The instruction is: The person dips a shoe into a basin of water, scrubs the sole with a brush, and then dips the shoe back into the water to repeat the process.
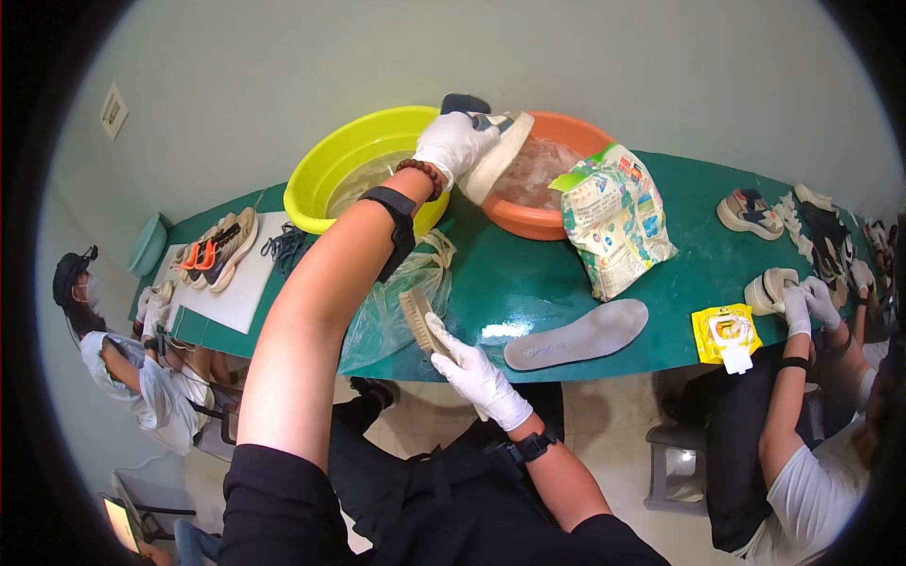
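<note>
My left hand [457,147], in a white glove, grips a white-soled shoe [500,156] with dark blue parts, held up over the gap between the yellow-green basin [304,179] and the orange basin [525,223]. Both basins hold water, foamy in the orange one. Closer to my body, my right hand [477,375], also gloved, is closed around a brush [418,319] near the table's front edge. A grey insole [578,337] lies on the table to the right of that hand. The upper part of the shoe is partly hidden by my left hand.
A detergent bag [618,222] leans by the orange basin, and a clear plastic bag [392,316] lies below the yellow-green one. Yellow wipes [726,330] and a sandal [750,214] are at right. Co-workers sit at both sides; shoes [219,247] rest on a white board [231,300] at left.
</note>
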`<state>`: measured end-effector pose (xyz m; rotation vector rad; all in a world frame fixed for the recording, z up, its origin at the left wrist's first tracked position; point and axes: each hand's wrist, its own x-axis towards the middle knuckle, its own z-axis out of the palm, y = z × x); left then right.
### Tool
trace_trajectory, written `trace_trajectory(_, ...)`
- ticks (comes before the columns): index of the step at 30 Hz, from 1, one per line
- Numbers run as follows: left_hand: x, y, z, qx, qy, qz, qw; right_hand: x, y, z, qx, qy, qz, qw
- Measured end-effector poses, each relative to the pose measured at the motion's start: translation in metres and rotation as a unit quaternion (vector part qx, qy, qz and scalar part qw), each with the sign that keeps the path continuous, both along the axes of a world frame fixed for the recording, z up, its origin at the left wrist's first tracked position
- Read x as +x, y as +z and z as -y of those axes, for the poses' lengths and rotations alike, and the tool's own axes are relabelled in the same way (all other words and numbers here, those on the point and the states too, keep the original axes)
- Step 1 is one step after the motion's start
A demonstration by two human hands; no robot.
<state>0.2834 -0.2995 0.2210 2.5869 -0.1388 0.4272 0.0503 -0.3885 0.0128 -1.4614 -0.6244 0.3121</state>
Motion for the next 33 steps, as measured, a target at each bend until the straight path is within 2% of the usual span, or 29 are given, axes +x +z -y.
trace_trajectory(3,-0.011,0.011,0.003,0.007,0.007,0.012,1.000,0.001,0.002,0.001,0.007,0.000,-0.001,1.000)
trace_trajectory(4,0.000,0.006,-0.009,-0.056,-0.028,-0.027,0.998,-0.001,0.000,0.000,0.021,0.002,-0.003,1.000)
trace_trajectory(7,-0.002,-0.003,-0.008,0.035,0.032,-0.022,0.999,-0.001,0.002,0.000,0.012,0.000,-0.017,1.000)
trace_trajectory(8,0.005,-0.010,-0.015,-0.030,0.009,0.014,0.999,0.000,-0.004,-0.001,0.016,-0.005,-0.003,1.000)
trace_trajectory(11,0.008,-0.017,-0.031,-0.054,-0.016,-0.025,0.998,0.003,-0.012,-0.003,0.018,-0.012,0.015,1.000)
trace_trajectory(12,-0.023,0.002,-0.024,0.022,-0.036,0.020,0.999,0.001,-0.008,-0.003,0.023,-0.009,-0.009,1.000)
trace_trajectory(15,-0.011,-0.003,-0.051,-0.183,-0.167,0.079,0.966,0.003,-0.012,-0.004,0.027,-0.015,0.027,0.999)
trace_trajectory(17,-0.050,0.016,-0.063,-0.393,-0.163,0.046,0.904,0.002,-0.010,-0.003,0.039,-0.008,0.009,0.999)
trace_trajectory(18,-0.058,0.016,-0.081,-0.431,-0.163,0.079,0.884,0.003,-0.011,-0.003,0.039,-0.010,0.013,0.999)
trace_trajectory(19,-0.093,0.028,-0.087,-0.519,-0.141,0.034,0.843,0.003,-0.014,-0.004,0.039,-0.014,0.017,0.999)
trace_trajectory(20,-0.093,0.020,-0.114,-0.516,-0.132,0.115,0.838,0.002,-0.013,-0.005,0.048,-0.015,0.007,0.999)
trace_trajectory(21,-0.107,0.026,-0.132,-0.545,-0.069,0.147,0.822,0.002,-0.014,-0.004,0.043,-0.021,0.017,0.999)
trace_trajectory(23,-0.155,0.021,-0.171,-0.558,-0.038,0.176,0.810,0.001,-0.012,-0.004,0.034,-0.024,0.020,0.999)
trace_trajectory(25,-0.208,0.007,-0.202,-0.551,0.005,0.147,0.821,0.001,-0.014,-0.004,0.033,-0.026,0.027,0.999)
trace_trajectory(26,-0.238,-0.003,-0.201,-0.544,0.061,0.174,0.819,0.000,-0.010,-0.003,0.027,-0.025,0.028,0.999)
trace_trajectory(27,-0.271,-0.018,-0.213,-0.527,0.026,0.155,0.835,0.001,-0.010,-0.003,0.024,-0.025,0.028,0.999)
trace_trajectory(28,-0.288,-0.026,-0.212,-0.547,0.101,0.146,0.818,0.002,-0.016,-0.004,0.036,-0.024,0.031,0.999)
trace_trajectory(29,-0.295,-0.058,-0.252,-0.573,0.151,0.138,0.794,0.001,-0.013,-0.003,0.031,-0.028,0.034,0.999)
trace_trajectory(30,-0.312,-0.077,-0.251,-0.545,0.185,0.126,0.808,0.000,-0.014,-0.003,0.033,-0.028,0.030,0.999)
trace_trajectory(31,-0.314,-0.114,-0.288,-0.581,0.152,0.095,0.794,0.001,-0.014,-0.003,0.033,-0.028,0.027,0.999)
trace_trajectory(32,-0.328,-0.132,-0.279,-0.622,0.170,0.096,0.758,0.000,-0.009,-0.002,0.011,-0.029,0.021,0.999)
trace_trajectory(33,-0.336,-0.150,-0.277,-0.616,0.150,0.077,0.769,0.001,-0.007,-0.003,-0.003,-0.033,0.036,0.999)
